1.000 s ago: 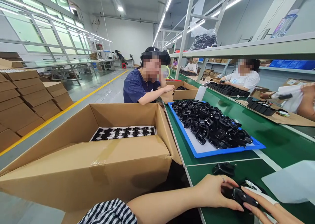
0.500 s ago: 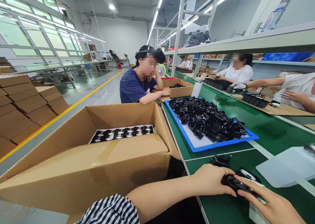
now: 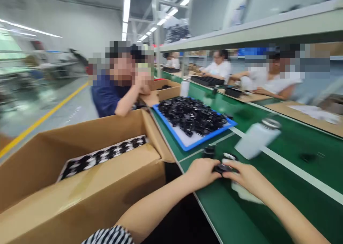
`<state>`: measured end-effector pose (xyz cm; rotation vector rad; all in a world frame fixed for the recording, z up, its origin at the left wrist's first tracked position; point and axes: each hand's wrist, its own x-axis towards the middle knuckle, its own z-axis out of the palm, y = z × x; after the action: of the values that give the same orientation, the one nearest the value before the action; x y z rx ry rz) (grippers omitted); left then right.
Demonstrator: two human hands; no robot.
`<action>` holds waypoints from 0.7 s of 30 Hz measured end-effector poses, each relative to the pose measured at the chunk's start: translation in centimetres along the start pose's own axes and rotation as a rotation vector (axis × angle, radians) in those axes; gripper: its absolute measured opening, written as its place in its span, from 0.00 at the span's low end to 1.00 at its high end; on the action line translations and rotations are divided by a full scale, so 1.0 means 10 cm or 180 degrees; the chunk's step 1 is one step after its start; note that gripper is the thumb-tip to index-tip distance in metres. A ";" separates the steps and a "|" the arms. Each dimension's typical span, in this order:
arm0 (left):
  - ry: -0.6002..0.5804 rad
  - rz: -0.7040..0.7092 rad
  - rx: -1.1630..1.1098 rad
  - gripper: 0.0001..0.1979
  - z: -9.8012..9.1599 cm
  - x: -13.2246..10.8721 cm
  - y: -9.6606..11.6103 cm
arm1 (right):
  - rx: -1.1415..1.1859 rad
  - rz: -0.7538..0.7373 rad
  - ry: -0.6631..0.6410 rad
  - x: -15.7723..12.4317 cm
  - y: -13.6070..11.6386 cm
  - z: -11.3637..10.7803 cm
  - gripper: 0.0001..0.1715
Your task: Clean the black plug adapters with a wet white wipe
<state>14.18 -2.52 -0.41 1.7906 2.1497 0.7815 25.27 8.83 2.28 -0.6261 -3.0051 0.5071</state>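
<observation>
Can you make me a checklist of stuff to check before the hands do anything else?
1. Left hand on the part: ok.
2. Right hand on it too: ok.
3. Tray stocked: ok, black pieces are heaped in it.
4. Bottle apart from both hands: ok.
5. Space beside right hand free: not ok, a pale thing lies there.
6. Part free of scratches: cannot tell, it is blurred and partly covered.

No readable text, labels or numbers anywhere.
</observation>
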 end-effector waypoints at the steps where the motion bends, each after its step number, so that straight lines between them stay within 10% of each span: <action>1: -0.0073 -0.0085 0.0129 0.16 -0.03 0.01 0.02 | -0.0118 -0.0107 -0.0014 -0.02 -0.05 -0.02 0.12; 11: -0.1456 -0.0235 0.1475 0.12 -0.34 0.43 0.24 | -0.0761 0.0024 -0.0508 0.02 -0.16 -0.20 0.13; 21: -0.1220 -0.0245 -0.0234 0.20 -0.17 0.37 -0.02 | -0.0046 0.0085 -0.0563 -0.04 -0.05 -0.33 0.12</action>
<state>12.38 0.61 1.48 1.6516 1.9000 0.4477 25.74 9.29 5.56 -0.6563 -3.1720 0.5718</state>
